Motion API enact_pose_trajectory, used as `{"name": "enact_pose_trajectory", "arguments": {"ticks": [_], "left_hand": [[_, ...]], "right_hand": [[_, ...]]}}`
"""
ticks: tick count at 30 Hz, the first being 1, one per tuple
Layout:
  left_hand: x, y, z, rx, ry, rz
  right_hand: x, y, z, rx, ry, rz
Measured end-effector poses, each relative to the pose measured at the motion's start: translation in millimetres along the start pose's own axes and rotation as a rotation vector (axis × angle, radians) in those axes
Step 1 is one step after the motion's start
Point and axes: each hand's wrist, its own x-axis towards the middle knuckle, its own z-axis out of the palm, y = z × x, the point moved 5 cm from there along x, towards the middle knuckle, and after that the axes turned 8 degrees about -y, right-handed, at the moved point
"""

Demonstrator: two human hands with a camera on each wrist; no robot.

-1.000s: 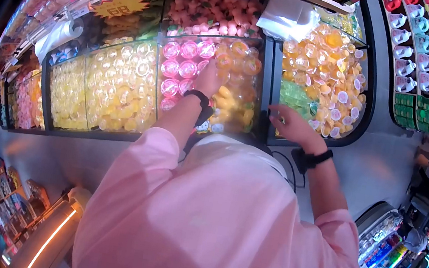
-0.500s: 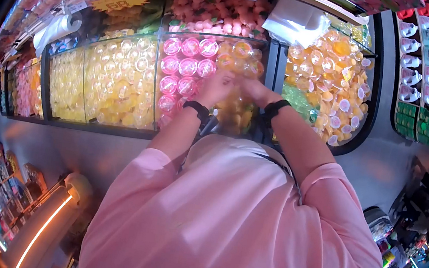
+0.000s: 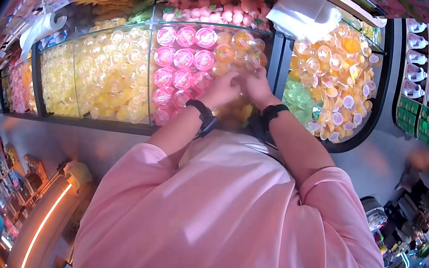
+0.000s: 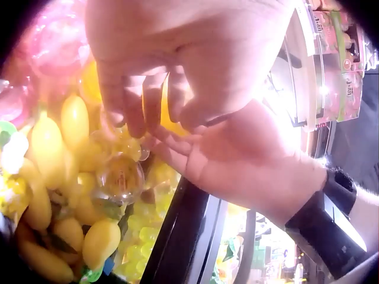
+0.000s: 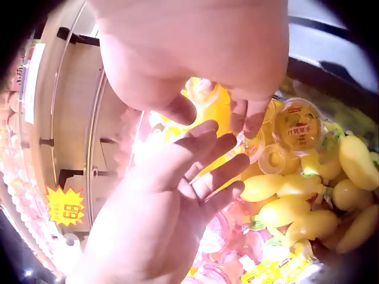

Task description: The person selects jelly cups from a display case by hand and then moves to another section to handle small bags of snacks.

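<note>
Over a bin of yellow fruit-shaped jellies and clear-lidded jelly cups, my two hands meet. The left hand (image 3: 224, 90) comes in from the left, its fingers (image 5: 216, 177) spread and fairly straight in the right wrist view. Opposite it is the right hand (image 3: 257, 88), with extended fingers (image 4: 172, 145) close against the left fingertips in the left wrist view. A bright yellow-orange shape (image 5: 214, 112) shows between the hands; I cannot tell whether they hold it. Around them lie yellow fruit-shaped jellies (image 4: 47, 148), a clear-lidded cup (image 5: 298, 124) and pink-lidded cups (image 3: 184, 57).
Glass dividers and a black frame (image 3: 277, 71) separate the bins. Yellow jelly cups (image 3: 118, 75) fill the left bins, orange cups (image 3: 339, 80) the right one. Clear plastic bags (image 3: 304, 17) lie at the back, and a white bag roll (image 3: 44, 31) hangs at left.
The right hand has come left from the orange-cup bin to meet the left hand. The left hand has drawn back slightly from beside the pink cups. The head view has shifted a little.
</note>
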Motion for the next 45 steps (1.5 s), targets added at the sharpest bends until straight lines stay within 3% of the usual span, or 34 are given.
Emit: {"name": "enact_pose_trajectory", "arguments": {"ticks": [3,6,9,12,15,18,22,23,27,28,29,33,36,41,45], "left_hand": [[-0.4,11.1,2.9,0.038,-0.046,0.02],[-3.0,13.7,4.7,0.133,-0.069,0.028],[-11.4,27.9,4.0,0.073,-0.057,0.036],[-11.5,20.3,4.6,0.044,-0.045,0.035],[-12.8,14.7,3.0,0.1,-0.045,0.049],[-30.2,39.1,-1.5,0.085,-0.062,0.041],[-35.7,22.8,7.2,0.14,-0.108,0.066],[-37.4,21.5,12.4,0.126,-0.123,0.068],[-48.8,36.6,38.8,0.095,-0.225,0.142],[-49.0,48.6,44.0,0.1,-0.254,0.167],[-54.6,52.5,50.8,0.034,-0.341,0.057],[-54.4,56.2,84.6,0.093,-0.327,0.234],[-53.4,59.0,108.6,0.154,-0.32,0.211],[-49.7,72.6,146.0,0.195,-0.325,0.147],[-38.7,50.7,159.3,0.22,-0.163,0.064]], "right_hand": [[-3.8,-8.3,4.7,0.044,0.008,0.044],[25.0,19.4,-8.0,-0.165,-0.076,0.066],[23.4,16.1,-9.0,-0.197,-0.023,0.124],[17.0,5.1,-1.0,-0.109,-0.108,0.128],[16.7,9.8,-2.7,-0.096,-0.203,0.003],[-57.9,-64.9,28.9,-0.429,-0.399,0.217],[-64.3,-38.4,8.1,-0.426,-0.462,0.172],[-65.1,-31.2,3.2,-0.379,-0.452,-0.001],[-94.8,-37.4,-17.0,-0.646,-0.427,0.087],[-102.0,-39.7,-24.3,-0.699,-0.415,0.089],[-109.3,-41.8,-33.0,-0.751,-0.401,0.091],[-138.9,-36.2,-84.4,-0.567,-0.292,0.08],[-162.9,-35.1,-146.9,-0.68,-0.091,0.118],[-194.0,-25.6,-245.7,-0.357,0.063,0.075],[-206.8,-14.2,-290.1,-0.253,0.103,0.101]]}}
